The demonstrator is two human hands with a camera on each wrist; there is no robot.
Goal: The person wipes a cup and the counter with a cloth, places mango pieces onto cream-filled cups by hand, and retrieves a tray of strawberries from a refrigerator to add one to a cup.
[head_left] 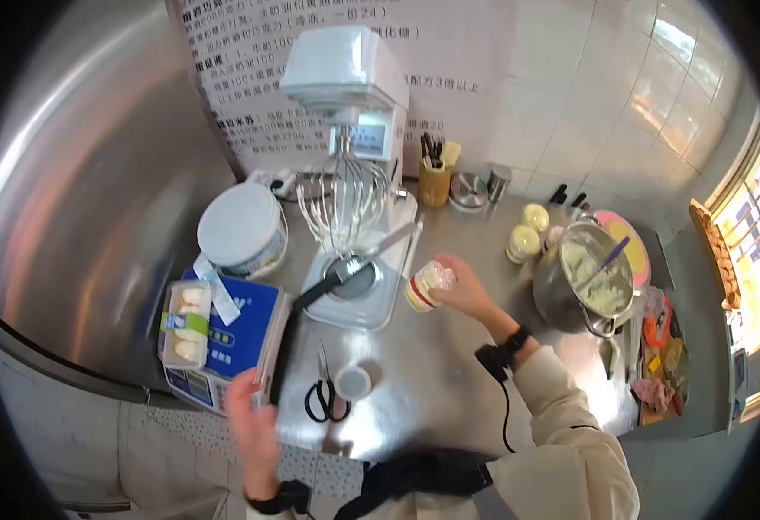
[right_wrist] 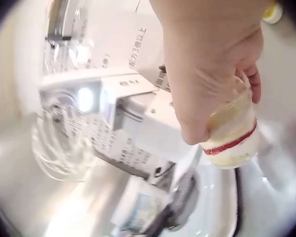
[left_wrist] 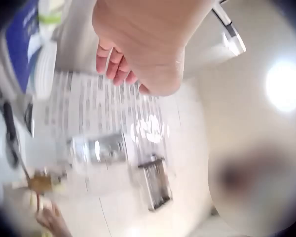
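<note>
My right hand (head_left: 467,290) grips a clear dessert cup (head_left: 426,293) over the steel counter, in front of the stand mixer (head_left: 337,65). In the right wrist view the cup (right_wrist: 234,140) shows pale layers with a red band between them. My left hand (head_left: 254,425), blurred, is raised off the counter's front edge near the scale, fingers loosely extended and nothing in them. Black-handled scissors (head_left: 324,373) and a small white round container (head_left: 353,382) lie between the hands. A long-bladed spatula with a black handle (head_left: 319,290) rests across the mixer's base.
On the right stands a steel pot (head_left: 562,295) of pale cream with a purple-handled tool. Two filled cups (head_left: 523,244) sit beside it. On the left are a white bucket (head_left: 240,224), a blue box (head_left: 254,325) and an egg carton (head_left: 187,334). A utensil holder (head_left: 433,184) stands behind.
</note>
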